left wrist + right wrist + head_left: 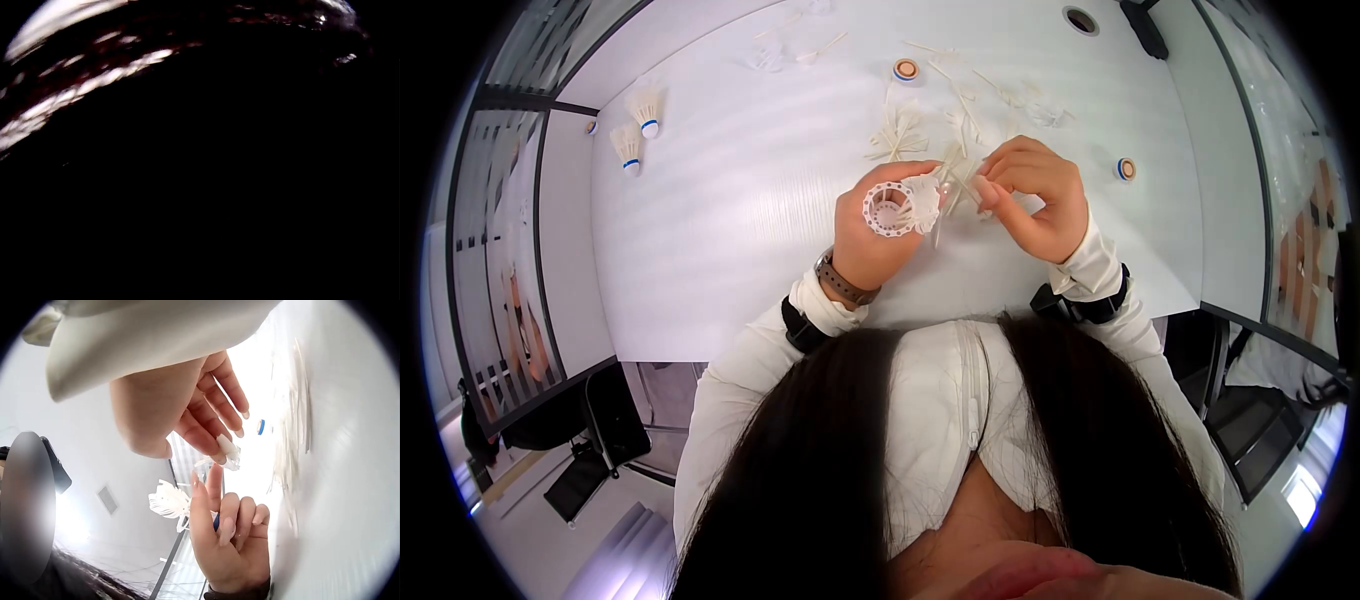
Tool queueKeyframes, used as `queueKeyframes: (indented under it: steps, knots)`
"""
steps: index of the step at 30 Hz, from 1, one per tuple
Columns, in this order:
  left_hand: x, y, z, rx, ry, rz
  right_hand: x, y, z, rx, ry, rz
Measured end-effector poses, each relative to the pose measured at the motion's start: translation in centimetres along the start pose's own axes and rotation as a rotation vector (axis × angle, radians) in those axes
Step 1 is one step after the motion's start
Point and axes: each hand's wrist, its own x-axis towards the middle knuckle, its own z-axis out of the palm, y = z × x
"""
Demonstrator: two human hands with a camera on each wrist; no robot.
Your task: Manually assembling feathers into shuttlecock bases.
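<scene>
My left hand (pixel 868 256) grips a shuttlecock (pixel 925 205) with its fingers curled round the base. Its white skirt, ringed with small holes, faces up in the head view. In the right wrist view its blue band (pixel 217 522) shows between the fingers. Close on the other side is my right hand (pixel 1042 195), its fingers loosely bent. A small white scrap (pixel 229 453) lies against the index fingertip, while the thumb stands apart from it. White feather strips (pixel 957 180) overlap the space between both hands. The left wrist view is nearly all dark.
Loose white feathers (pixel 900 130) lie beyond the hands on the white table (pixel 720 240). Two shuttlecocks (pixel 628 155) lie at the left. A round cork-coloured base (pixel 906 70) sits at the back, another base (pixel 1126 169) at the right. Clear scraps (pixel 1050 115) lie around.
</scene>
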Motion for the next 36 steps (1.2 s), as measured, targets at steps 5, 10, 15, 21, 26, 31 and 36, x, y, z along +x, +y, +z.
queueKeyframes:
  steps: [5, 10, 15, 21, 26, 31, 36]
  knots:
    - [-0.1, -1.4, -0.8, 0.010, -0.210, 0.009, -0.3, -0.2, -0.2, 0.080, -0.069, 0.144]
    - [0.2, -1.1, -0.8, 0.056, -0.385, 0.034, -0.7, 0.1, 0.0, 0.205, -0.009, 0.307]
    - [0.4, -1.3, -0.5, 0.124, -0.420, 0.231, -0.8, 0.1, 0.3, 0.301, 0.051, 0.438]
    - [0.4, -2.1, -0.8, 0.199, -0.503, 0.342, -0.5, -0.6, -0.1, 0.237, -0.007, 0.376]
    - [0.2, -0.9, -0.5, 0.264, -0.227, 0.312, -0.7, 0.3, 0.8, 0.377, 0.301, 0.259]
    - [0.1, -1.7, -0.2, 0.241, -0.147, 0.271, -0.8, 0.2, 0.6, 0.316, 0.002, 0.373]
    - [0.1, -0.9, -0.5, 0.122, -0.221, 0.163, -0.8, -0.2, 0.9, 0.252, 0.159, 0.361]
